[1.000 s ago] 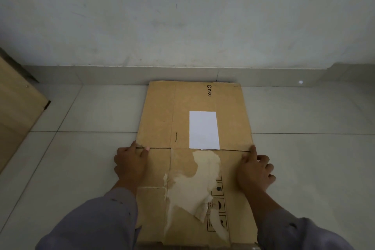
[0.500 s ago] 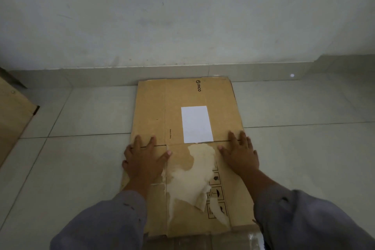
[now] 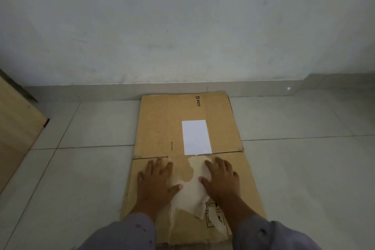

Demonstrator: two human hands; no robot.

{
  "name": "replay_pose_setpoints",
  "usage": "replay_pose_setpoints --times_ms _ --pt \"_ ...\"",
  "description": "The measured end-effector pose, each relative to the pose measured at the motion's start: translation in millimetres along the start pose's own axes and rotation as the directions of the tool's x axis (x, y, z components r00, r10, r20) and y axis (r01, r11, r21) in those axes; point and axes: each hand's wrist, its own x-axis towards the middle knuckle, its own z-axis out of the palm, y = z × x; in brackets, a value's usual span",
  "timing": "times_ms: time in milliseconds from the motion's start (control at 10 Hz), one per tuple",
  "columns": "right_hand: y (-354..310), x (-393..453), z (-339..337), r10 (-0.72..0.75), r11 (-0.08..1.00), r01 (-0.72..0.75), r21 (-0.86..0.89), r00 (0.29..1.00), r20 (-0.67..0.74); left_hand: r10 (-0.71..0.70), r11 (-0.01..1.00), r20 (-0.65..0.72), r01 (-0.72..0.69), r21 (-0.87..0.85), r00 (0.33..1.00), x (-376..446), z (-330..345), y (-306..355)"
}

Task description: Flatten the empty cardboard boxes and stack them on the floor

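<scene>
Fingers (image 3: 157, 165) of the left hand (image 3: 156, 183) are spread wide and laid flat, palm down, on the flattened cardboard box (image 3: 154, 128); nothing is gripped. The thumb is splayed toward the middle and rests on the pale torn patch (image 3: 190, 195) where the brown surface layer has been stripped away. Fingers (image 3: 222, 165) of the right hand (image 3: 220, 181) are likewise extended and pressed flat, with nothing enclosed, and this hand partly covers the same torn patch. The two hands are set side by side, close but apart, just on the near side of a crosswise crease in the cardboard. Grey sleeves (image 3: 125, 233) are seen at the wrists along the lower edge of the view.

The box is spread flat on the tiled floor (image 3: 91, 178), its far edge lying at the foot of the wall, against the skirting tile. A white label (image 3: 196, 137) is stuck on the far panel just beyond the crease, and a small printed logo (image 3: 197, 101) is found near the far edge. Handling symbols (image 3: 211, 219) are printed on the near panel, partly hidden by the right forearm and the torn paper. More cardboard appears to lie beneath at the near edge, though this cannot be told clearly.

A pale plastered wall (image 3: 182, 26) fills the upper half of the view. A light wooden panel (image 3: 18, 134) is seen at the left edge, well apart from the box.
</scene>
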Motion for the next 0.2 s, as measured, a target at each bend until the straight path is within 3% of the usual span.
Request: replay_pose_setpoints --times_ms 100,200 --pt "-6.8 2.3 -8.6 0.028 1.000 -0.028 -0.001 0.997 0.071 -0.022 0.997 0.086 0.016 0.069 0.996 4.1 -14.8 3.4" --pt "-10.0 4.7 -30.5 0.025 1.000 -0.025 -0.009 0.997 0.070 0.000 0.991 0.083 -0.011 0.130 0.997 4.0 -32.2 11.0"
